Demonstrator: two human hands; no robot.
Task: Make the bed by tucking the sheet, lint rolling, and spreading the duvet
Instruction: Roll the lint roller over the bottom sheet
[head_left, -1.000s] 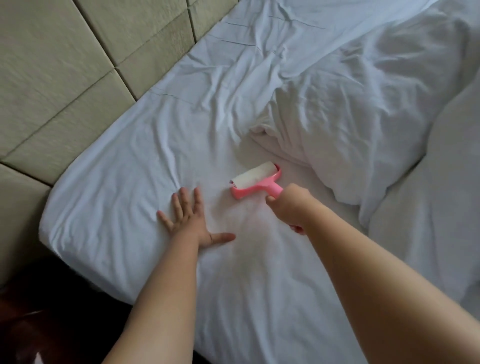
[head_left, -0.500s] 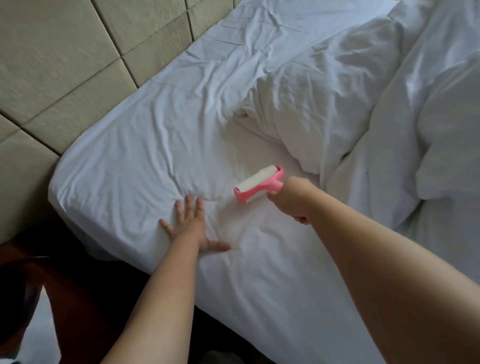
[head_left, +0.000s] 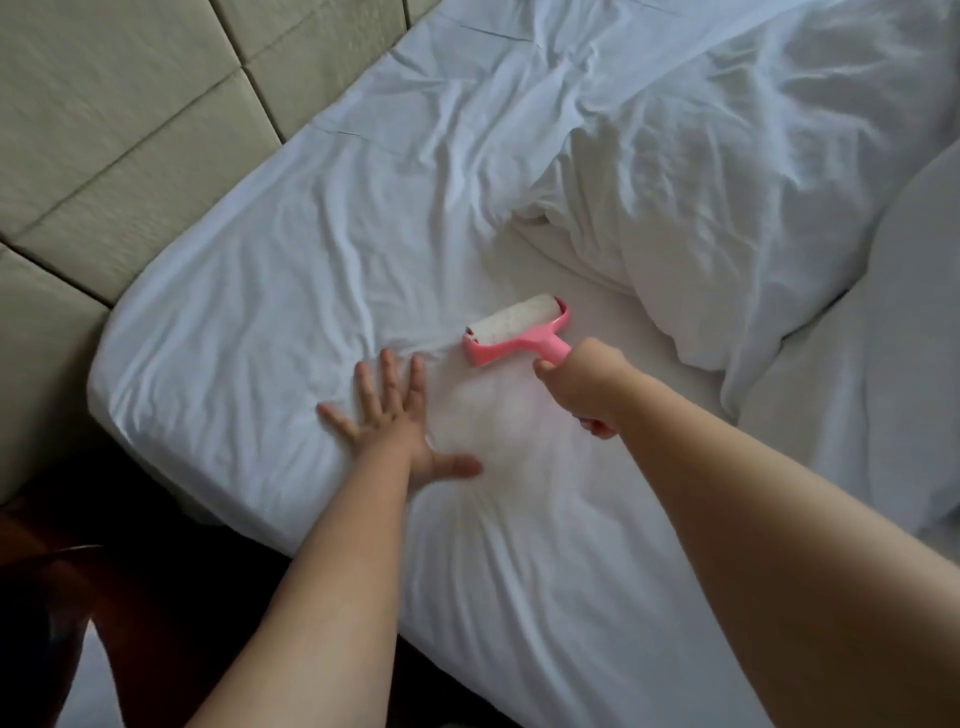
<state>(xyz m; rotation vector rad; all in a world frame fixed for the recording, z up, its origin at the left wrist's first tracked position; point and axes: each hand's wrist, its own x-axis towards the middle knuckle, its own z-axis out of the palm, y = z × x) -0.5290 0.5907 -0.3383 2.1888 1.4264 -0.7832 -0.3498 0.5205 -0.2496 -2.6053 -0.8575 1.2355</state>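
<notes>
A white fitted sheet covers the mattress, creased near the corner. My left hand lies flat on the sheet with fingers spread, pressing it down near the bed's edge. My right hand grips the handle of a pink lint roller. The roller's white sticky drum rests on the sheet just right of my left fingertips. A rumpled white duvet is bunched up at the right, beyond the roller.
A padded beige headboard runs along the left and top left. Dark wooden furniture and a strip of floor lie below the mattress corner at the lower left. More white bedding piles at the far right.
The roller and my right hand have slid slightly across the sheet. My left hand stays flat, fingers spread wider. The view has shifted a little.
</notes>
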